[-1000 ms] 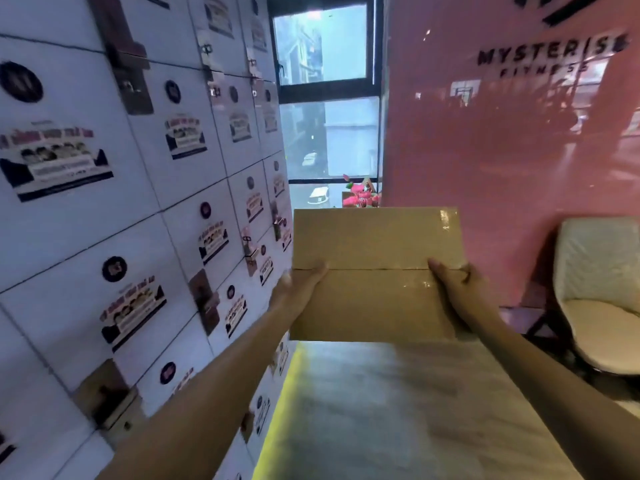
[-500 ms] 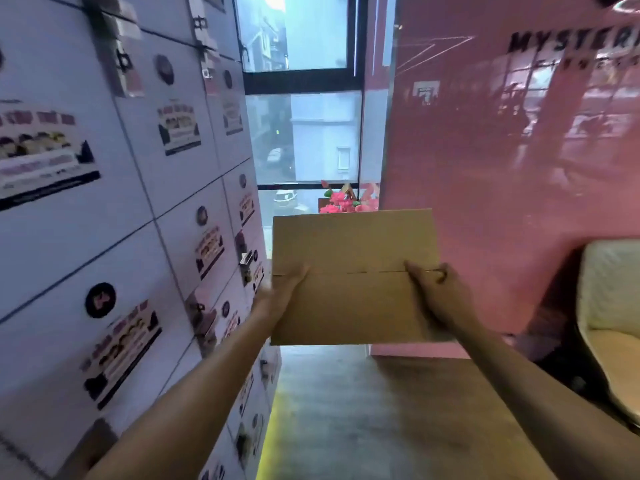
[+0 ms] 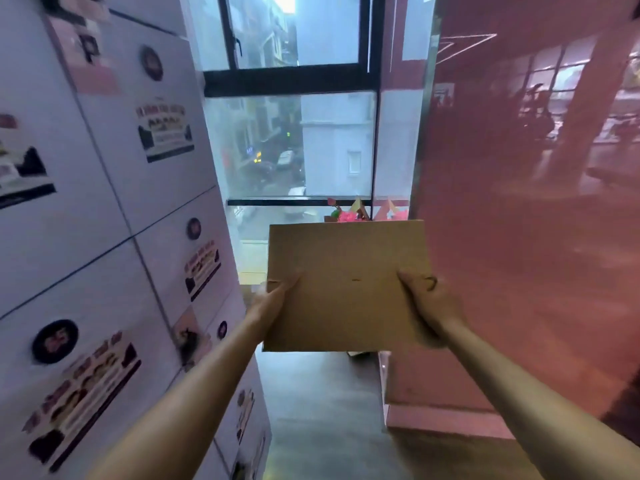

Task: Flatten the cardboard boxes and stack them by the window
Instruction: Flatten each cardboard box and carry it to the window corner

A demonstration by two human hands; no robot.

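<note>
**Flattened box held out toward the window**

On your left runs a wall of white lockers (image 3: 104, 237), each door carrying a round dark badge and a printed sticker. Your left hand (image 3: 273, 301) comes up beside them and holds the left edge of the cardboard box (image 3: 346, 285), thumb lying on the near face and the other fingers hidden behind it.

The box is pressed flat: a plain brown, roughly rectangular panel held up in the air in front of you, its face turned toward you and leaning slightly away at the top. A faint crease crosses it at thumb height, with a small dark slit near the middle and a small notch at the left edge. Its top edge is straight and reaches the lower part of the window (image 3: 298, 143) straight ahead, where a bit of pink flowers (image 3: 346, 214) shows just above it.

Your right hand (image 3: 429, 303) holds the right edge the same way, thumb on the front, fingers wrapped behind. Further right stands a glossy pink wall (image 3: 519, 237) with reflections in it. Below the box lies the dark floor (image 3: 322, 410).
</note>
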